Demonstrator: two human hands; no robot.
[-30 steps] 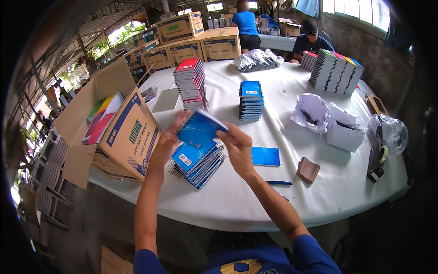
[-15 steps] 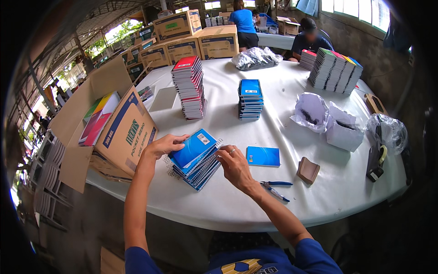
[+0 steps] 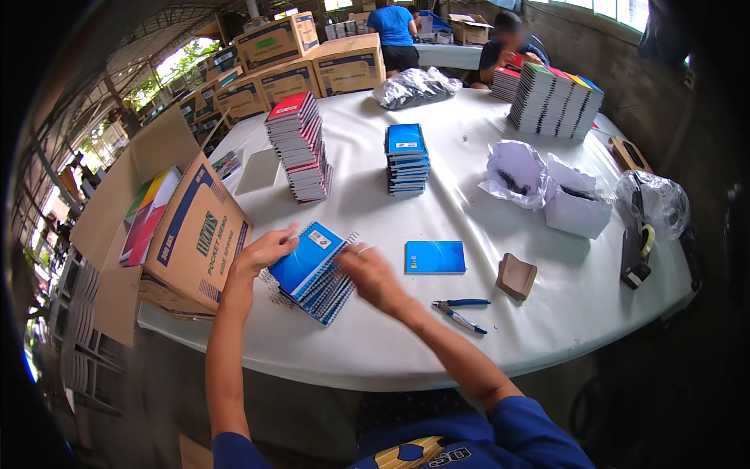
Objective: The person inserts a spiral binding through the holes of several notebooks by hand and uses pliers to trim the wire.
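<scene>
In front of me is an uneven stack of blue spiral notebooks (image 3: 322, 300) with wire coils along the edges. My left hand (image 3: 268, 252) holds the top blue spiral notebook (image 3: 310, 252) at its left edge, thumb near the upper corner. My right hand (image 3: 372, 275) is at that notebook's right, coiled edge; motion smears its fingers, and what they hold cannot be made out. Right of it lies a single blue notebook (image 3: 434, 257) without a visible coil. Nearer me rest blue-handled pliers (image 3: 462, 313), and beside them a curved brown block (image 3: 516, 276).
An open carton (image 3: 195, 242) of notebooks stands at left. Farther back are stacks of red notebooks (image 3: 299, 148), blue notebooks (image 3: 407, 160) and mixed-colour notebooks (image 3: 556, 102). Paper-lined containers (image 3: 578, 209) hold dark bits; a tape dispenser (image 3: 636, 262) sits at right. A co-worker (image 3: 512, 51) sits across the table.
My right hand has shifted slightly and blurred at the coiled edge, while my left keeps its hold. The view has turned a little. The seated co-worker now raises a red notebook.
</scene>
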